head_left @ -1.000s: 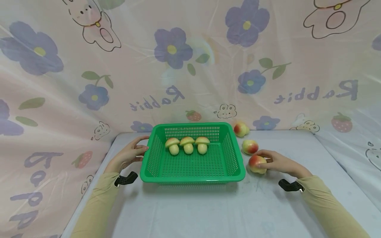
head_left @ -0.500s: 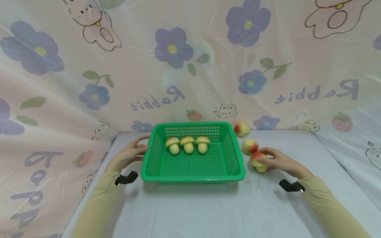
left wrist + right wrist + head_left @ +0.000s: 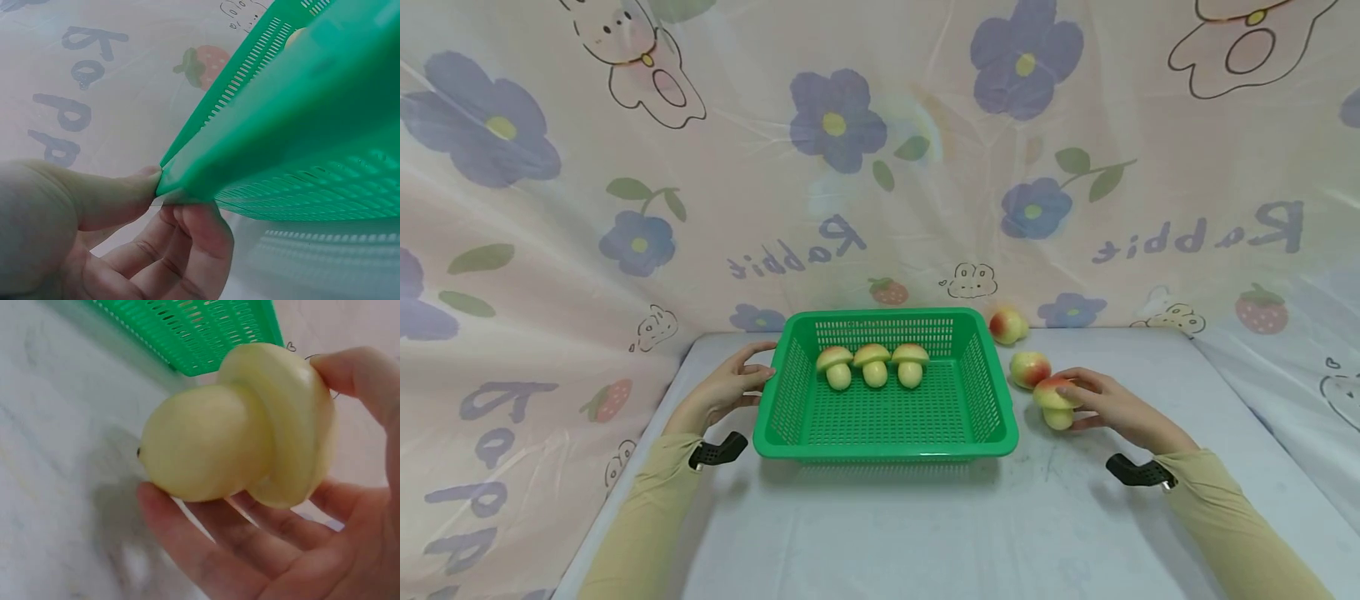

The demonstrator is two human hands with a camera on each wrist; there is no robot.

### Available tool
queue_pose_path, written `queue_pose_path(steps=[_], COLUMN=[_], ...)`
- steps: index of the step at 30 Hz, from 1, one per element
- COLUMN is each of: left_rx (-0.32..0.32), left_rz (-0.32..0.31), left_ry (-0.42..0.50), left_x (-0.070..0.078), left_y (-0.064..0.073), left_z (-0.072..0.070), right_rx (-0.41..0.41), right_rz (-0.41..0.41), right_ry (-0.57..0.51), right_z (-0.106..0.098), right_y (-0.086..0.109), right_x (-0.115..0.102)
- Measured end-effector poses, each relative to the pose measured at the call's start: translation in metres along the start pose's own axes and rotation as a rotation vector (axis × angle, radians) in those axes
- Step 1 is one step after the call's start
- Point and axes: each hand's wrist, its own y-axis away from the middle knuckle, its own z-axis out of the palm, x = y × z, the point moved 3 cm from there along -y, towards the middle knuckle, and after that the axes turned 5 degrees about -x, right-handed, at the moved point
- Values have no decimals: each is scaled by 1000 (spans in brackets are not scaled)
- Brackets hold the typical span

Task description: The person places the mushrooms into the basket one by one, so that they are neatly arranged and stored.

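In the head view my left hand (image 3: pixel 726 392) is at the left rim of a green plastic basket (image 3: pixel 880 452). The left wrist view shows its thumb and fingers pinching the basket's rim (image 3: pixel 187 178). To the right of the basket, my right hand (image 3: pixel 1108 404) grips a toy mushroom (image 3: pixel 1057 404) with a red-and-yellow cap and a pale stem. Seen from the right wrist, the mushroom (image 3: pixel 212 440) lies between thumb and fingers, its stem end toward the table. Inside the basket, three similar mushrooms (image 3: pixel 874 367) stand in a row at the back.
Two more red-and-yellow mushrooms lie beside the basket's right side: a nearer mushroom (image 3: pixel 1030 369), just behind the held one, and a farther mushroom (image 3: pixel 1007 326) at the table's back edge. A printed cloth (image 3: pixel 880 208) hangs behind the white table (image 3: pixel 880 533).
My right hand has turned the mushroom from cap-forward to cap up with its stem down, shifting it slightly right and back. The left hand and basket have stayed put.
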Motion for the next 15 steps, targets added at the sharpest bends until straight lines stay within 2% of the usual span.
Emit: queue_pose_path(steps=[15], left_rx=[3], left_rz=[-4], left_ry=[-12], left_x=[-1], left_y=[0], left_z=[-1], right_rx=[10], right_rz=[-4], right_ry=[-73], right_z=[-2], right_y=[4], right_x=[-10])
